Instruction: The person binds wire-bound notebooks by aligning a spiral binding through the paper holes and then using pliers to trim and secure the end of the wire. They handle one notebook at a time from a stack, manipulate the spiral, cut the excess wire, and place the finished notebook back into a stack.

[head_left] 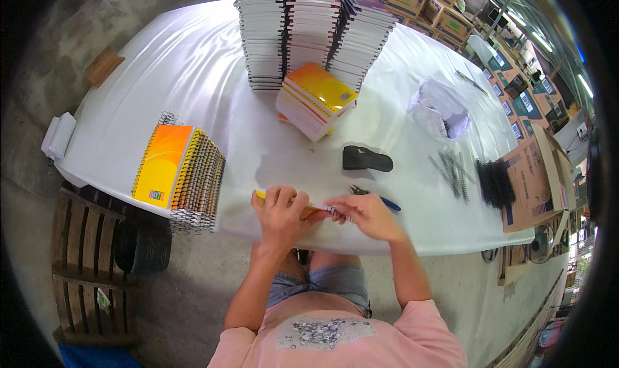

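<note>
- Notebook point(260, 193) (yellow and orange, mostly covered by fingers) is at the near edge of the table point(258, 120), its visible length running left to right and sloping down slightly rightward.
- Left hand point(281, 208) is curled over it, fingers bent and gripping its left part.
- Right hand point(369, 214) has thumb and fingers drawn together, apparently pinching the coil point(332, 209) at the notebook's right end; the exact contact is hidden.
- That coil is the key spot: it sits between the two hands, right of the left one and directly at the right fingertips, so the right hand is nearer.
- Pliers point(391, 204) lie just beyond the right hand, long axis slanting from far left to near right (blue handles toward the person).
- Black case point(367, 158) lies farther out, past the pliers.
- Loose coils point(453, 174) are scattered to the right, beside a black bundle point(495, 183).
- Coil-bound stack point(164, 165) stands well left of the left hand.
</note>
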The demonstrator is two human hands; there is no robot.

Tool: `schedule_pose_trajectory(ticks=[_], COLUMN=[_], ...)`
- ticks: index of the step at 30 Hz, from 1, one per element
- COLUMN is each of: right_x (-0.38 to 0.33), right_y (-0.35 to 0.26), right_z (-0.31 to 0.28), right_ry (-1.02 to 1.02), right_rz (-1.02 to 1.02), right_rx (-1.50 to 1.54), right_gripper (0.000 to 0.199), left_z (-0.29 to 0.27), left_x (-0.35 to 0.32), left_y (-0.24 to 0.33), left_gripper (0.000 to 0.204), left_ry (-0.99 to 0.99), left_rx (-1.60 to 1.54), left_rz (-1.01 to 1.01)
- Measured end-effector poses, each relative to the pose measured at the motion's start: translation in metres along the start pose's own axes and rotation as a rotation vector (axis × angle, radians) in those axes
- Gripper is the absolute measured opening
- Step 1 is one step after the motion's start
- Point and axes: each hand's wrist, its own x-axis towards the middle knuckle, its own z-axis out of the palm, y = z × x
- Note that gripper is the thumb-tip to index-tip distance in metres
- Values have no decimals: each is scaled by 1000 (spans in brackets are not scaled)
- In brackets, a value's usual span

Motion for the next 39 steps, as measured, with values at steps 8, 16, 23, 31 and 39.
schedule_pose_trajectory(ticks=[8, 16, 23, 31, 39], right_x=[28, 35, 39, 52, 55], right_y=[63, 15, 9, 12, 1], right_z=[-50, -1, -10, -13, -6], right_ry=[373, -265, -216, 16, 39], right_rz=[185, -76, -113, 21, -31], right_rx=[-810, 701, 415, 333, 491], right_gripper=[34, 18, 19, 20, 14], left_z=[-4, -6, -7, -5, 6], left_x=[5, 6, 4, 12, 7], left_y=[-2, -15, -14, -21, -32], left_gripper=[53, 52, 51, 47, 63], left_ry=[89, -38, -58, -36, -70], left_rx=[-193, -163, -248, -399, -657], left_rz=[-18, 52, -10, -135, -390])
